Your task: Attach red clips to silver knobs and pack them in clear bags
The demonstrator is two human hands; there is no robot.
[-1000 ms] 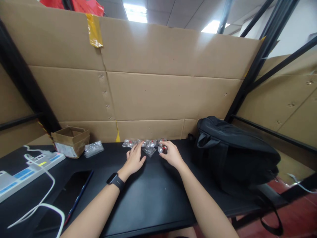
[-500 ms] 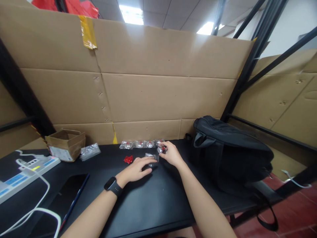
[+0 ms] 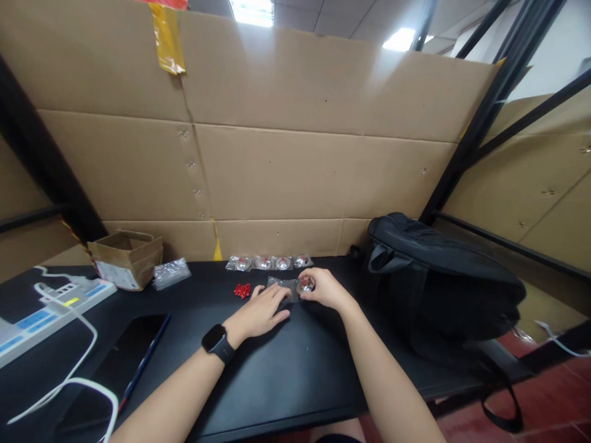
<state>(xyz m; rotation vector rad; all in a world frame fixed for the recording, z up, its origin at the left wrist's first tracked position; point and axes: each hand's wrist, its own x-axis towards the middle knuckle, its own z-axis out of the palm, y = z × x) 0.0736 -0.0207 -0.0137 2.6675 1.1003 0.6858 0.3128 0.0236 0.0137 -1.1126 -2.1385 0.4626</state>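
Observation:
My right hand (image 3: 327, 289) grips a small round silvery disc (image 3: 305, 285) with a red piece on it, fingers curled around its right side. To the left of the disc, and touching or nearly touching it, lies a clear plastic bag (image 3: 290, 285). My left hand (image 3: 264, 309) rests on that bag with fingers stretched out and thumb apart. Left of it sits a small heap of red pieces (image 3: 242, 290). Behind both hands runs a row of several bagged discs (image 3: 282, 263), each with a red piece. Whether the held disc is partly inside the bag I cannot tell.
A pile of clear bags (image 3: 170, 273) lies beside an open cardboard box (image 3: 127, 258) at the left. Nearer are a power strip (image 3: 60, 320), white cables and a dark tablet (image 3: 122, 363). A black backpack (image 3: 438, 289) stands at the right, before a cardboard wall (image 3: 277, 172).
My right hand has come back from the row toward me, bringing the disc beside the bag. A bagged disc it partly covered now shows at the row's right end. The view has tilted slightly down.

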